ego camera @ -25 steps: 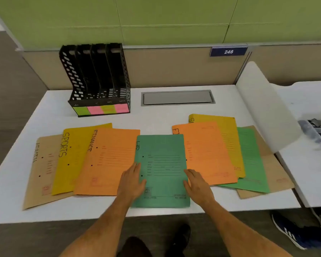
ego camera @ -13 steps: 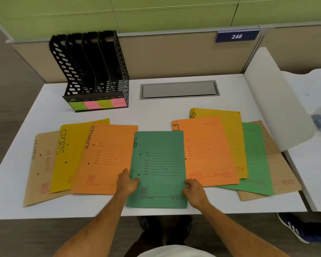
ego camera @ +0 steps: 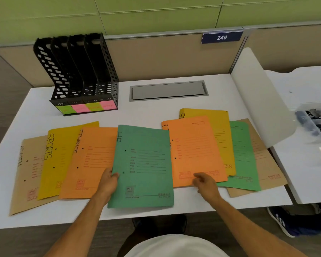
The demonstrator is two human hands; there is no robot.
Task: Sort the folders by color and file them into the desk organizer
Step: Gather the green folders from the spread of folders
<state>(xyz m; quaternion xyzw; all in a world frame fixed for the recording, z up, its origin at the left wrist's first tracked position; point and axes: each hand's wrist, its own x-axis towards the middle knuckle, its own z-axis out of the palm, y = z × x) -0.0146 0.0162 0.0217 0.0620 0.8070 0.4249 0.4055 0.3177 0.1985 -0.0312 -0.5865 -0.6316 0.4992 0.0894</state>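
Observation:
The green folder marked HR [ego camera: 146, 164] is tilted up off the white desk [ego camera: 152, 112], and my left hand [ego camera: 107, 184] grips its left edge, thumb on top. My right hand [ego camera: 206, 184] rests on the lower edge of an orange folder [ego camera: 193, 151] to the right, fingers loosely curled, holding nothing. On the left lie a brown folder [ego camera: 30, 169], a yellow SPORTS folder [ego camera: 61, 154] and an orange FINANCE folder [ego camera: 91, 160], overlapping. On the right, under the orange one, lie a yellow [ego camera: 220, 130], a green [ego camera: 243, 156] and a brown folder [ego camera: 267, 169]. The black organizer [ego camera: 82, 75] stands empty at the back left.
Green and pink sticky labels [ego camera: 85, 107] mark the organizer's several slots. A grey cable hatch [ego camera: 168, 90] is set into the desk's back. A white divider panel [ego camera: 258, 101] stands at the right edge, with a neighbouring desk and a clear bag [ego camera: 315, 127] beyond it.
My left hand has taken hold of the green HR folder's left edge and raised it. My right hand has left that folder and moved right onto the orange one.

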